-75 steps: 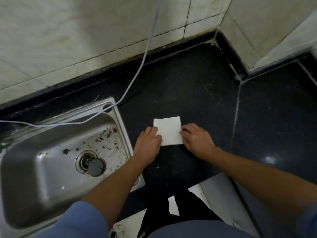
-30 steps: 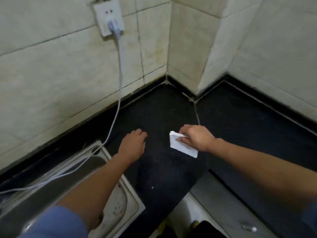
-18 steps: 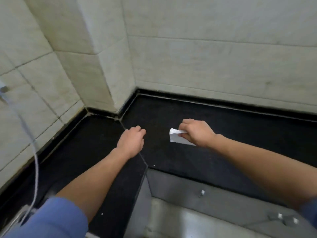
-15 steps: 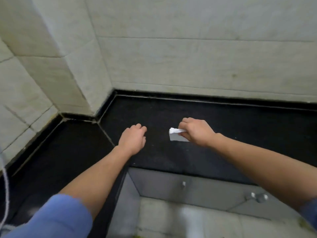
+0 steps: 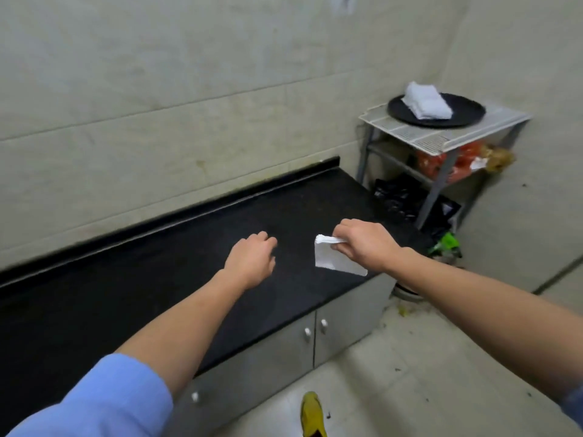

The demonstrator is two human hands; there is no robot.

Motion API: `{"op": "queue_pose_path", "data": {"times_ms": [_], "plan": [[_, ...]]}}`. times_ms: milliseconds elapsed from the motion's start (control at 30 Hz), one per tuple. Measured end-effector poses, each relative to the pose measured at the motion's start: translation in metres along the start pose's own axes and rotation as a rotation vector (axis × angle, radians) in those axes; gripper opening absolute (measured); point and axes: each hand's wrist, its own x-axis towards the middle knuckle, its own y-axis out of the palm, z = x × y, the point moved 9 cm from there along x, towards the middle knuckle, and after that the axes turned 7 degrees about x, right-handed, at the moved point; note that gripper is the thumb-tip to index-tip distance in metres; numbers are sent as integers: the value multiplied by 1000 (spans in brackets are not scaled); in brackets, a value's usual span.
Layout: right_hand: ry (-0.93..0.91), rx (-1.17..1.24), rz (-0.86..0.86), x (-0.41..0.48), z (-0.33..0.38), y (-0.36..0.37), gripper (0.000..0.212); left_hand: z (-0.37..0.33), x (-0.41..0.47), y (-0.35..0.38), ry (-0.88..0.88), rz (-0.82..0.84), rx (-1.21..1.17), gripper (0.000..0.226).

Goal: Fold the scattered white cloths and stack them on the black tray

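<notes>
Fingers of the right hand (image 5: 366, 244) are pinched on a folded white cloth (image 5: 334, 260) above the counter (image 5: 157, 279); the left hand (image 5: 252, 260) is loosely curled, empty. A stack of cloths (image 5: 426, 100) is already set on the black tray (image 5: 467, 113), well apart; this one is not yet added.

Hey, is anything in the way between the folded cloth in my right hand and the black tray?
Nothing visible. Open air lies between the folded cloth in the right hand and the black tray on the rack; a stack of cloths already sits on it.
</notes>
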Motion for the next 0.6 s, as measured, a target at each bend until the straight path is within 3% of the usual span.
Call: {"op": "queue_pose_path", "data": {"times_ms": [333, 600], "plan": [[315, -67, -57, -26, -233, -59, 23, -169, 223, -19, 334, -82, -52, 27], [552, -20, -149, -59, -372, -112, 19, -272, 349, -46, 531, -112, -72, 28]]}}
